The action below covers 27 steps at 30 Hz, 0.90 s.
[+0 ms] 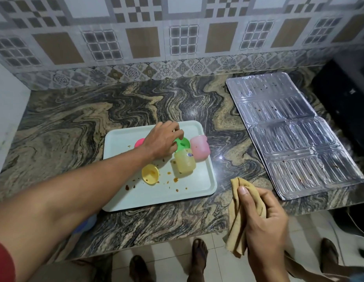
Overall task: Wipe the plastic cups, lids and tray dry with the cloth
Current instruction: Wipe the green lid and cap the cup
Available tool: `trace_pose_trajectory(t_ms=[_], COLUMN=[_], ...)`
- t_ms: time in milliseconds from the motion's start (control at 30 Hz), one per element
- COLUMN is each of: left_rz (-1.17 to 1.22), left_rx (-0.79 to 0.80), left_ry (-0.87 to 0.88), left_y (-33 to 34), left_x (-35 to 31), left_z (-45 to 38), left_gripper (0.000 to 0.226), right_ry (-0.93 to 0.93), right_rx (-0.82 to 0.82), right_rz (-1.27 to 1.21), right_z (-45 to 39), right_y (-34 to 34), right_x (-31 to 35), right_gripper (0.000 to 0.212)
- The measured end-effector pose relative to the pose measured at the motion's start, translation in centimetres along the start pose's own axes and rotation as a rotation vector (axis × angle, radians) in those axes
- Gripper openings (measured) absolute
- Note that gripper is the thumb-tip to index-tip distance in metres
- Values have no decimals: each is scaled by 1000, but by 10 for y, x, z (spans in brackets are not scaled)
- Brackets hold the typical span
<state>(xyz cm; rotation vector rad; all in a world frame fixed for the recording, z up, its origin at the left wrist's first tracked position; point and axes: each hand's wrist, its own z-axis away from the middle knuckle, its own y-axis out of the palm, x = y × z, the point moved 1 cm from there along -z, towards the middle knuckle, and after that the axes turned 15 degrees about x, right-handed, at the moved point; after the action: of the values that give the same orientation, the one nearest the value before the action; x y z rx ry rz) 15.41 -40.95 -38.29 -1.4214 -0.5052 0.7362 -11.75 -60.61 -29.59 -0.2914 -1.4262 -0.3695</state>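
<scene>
Left hand (164, 139) stretched forward over the white tray (199, 187), fingers curled down onto the green lid (182, 143), fingertips on its near edge; whether actually pinched or only touched, cannot tell. Just behind the left wrist, a sliver of pink lid (139, 142). Right of the left hand, pink cup (199, 147) lying on its side, touching the yellow cup (185, 161), also tipped over, just below the fingers. Nearer the body from that hand, beside the forearm, yellow lid (150, 174). Brown drips (175, 179) scattered across the tray around the lids and cups. Tray flat on the marbled table (75, 110), near its front edge.

Right hand (262, 222) held close to the body at the table's front edge, fingers and thumb wrapped tight around a bunched tan cloth (237, 226), one end poking above the thumb, the rest hanging below the palm. Beyond the right hand, further back, a ribbed foil sheet (295, 135) spread flat on the table, speckled with dark spots.
</scene>
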Motion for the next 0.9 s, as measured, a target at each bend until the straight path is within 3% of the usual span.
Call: trace_pose_trajectory(t_ms=[133, 267, 333, 467, 667, 733, 900], left_rz=[214, 248, 274, 546, 1019, 1159, 1744], left_rx=[73, 223, 226, 105, -154, -237, -403], left_ry=[-141, -254, -311, -372, -249, -258, -272], left_y=[-7, -16, -18, -25, -58, -70, -99], left_x=[-6, -11, -13, -7, -5, -11, -39], left_z=[-11, -24, -26, -20, 25, 46, 93], left_gripper=[38, 22, 18, 18, 16, 25, 21], right_ry=[24, 48, 34, 25, -21, -49, -123], right_rx=[-8, 11, 12, 23, 43, 65, 126], right_rz=[-29, -35, -35, -37, -38, -53, -66], right_z=[0, 1, 0, -1, -11, -16, -31], right_y=[1, 0, -1, -2, 12, 20, 50], right_x=[-2, -3, -3, -2, 6, 12, 28], right_gripper=[19, 17, 15, 8, 19, 19, 10])
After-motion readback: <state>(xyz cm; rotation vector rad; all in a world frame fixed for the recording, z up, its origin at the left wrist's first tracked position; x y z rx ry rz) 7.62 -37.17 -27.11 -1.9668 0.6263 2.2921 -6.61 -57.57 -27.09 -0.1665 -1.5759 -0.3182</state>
